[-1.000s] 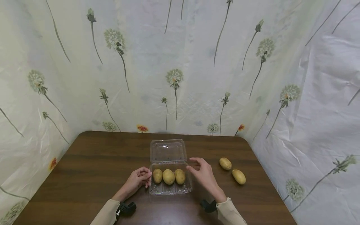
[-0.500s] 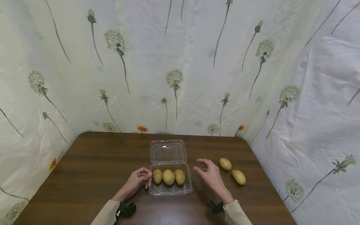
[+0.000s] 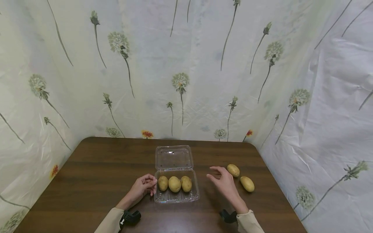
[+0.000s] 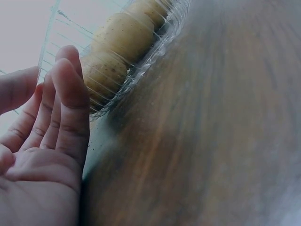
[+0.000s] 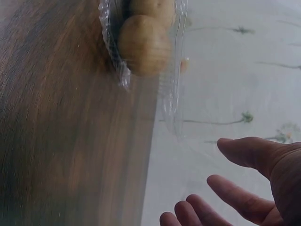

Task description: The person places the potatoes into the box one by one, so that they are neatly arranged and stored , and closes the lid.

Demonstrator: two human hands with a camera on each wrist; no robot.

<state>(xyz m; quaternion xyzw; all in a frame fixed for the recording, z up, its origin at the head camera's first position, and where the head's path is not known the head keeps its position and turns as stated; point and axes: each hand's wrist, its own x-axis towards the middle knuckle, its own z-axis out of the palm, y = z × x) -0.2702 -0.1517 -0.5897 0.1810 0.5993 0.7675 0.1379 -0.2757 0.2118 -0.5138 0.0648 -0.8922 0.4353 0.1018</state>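
A clear plastic clamshell container (image 3: 176,198) lies with its lid tipped back. Three potatoes (image 3: 174,184) sit in a row in its base. My left hand (image 3: 141,187) pinches the container's left rim between thumb and fingers; in the left wrist view the fingers (image 4: 70,84) are against its side wall. My right hand (image 3: 225,184) hovers over the table to the right of the container, thumb and fingers spread apart, holding nothing. Two more potatoes lie just beyond it: one potato (image 3: 233,170) by its knuckles, another potato (image 3: 247,184) further right.
The brown wooden table (image 3: 116,161) has its back edge against a hanging sheet (image 3: 186,64) printed with dandelions. That sheet also encloses the left and right sides. A black wrist strap (image 3: 130,217) sits below the left hand.
My right hand has drawn away from the container's right side and moved rightward, close to the two loose potatoes. The left hand, container and potatoes have stayed put.
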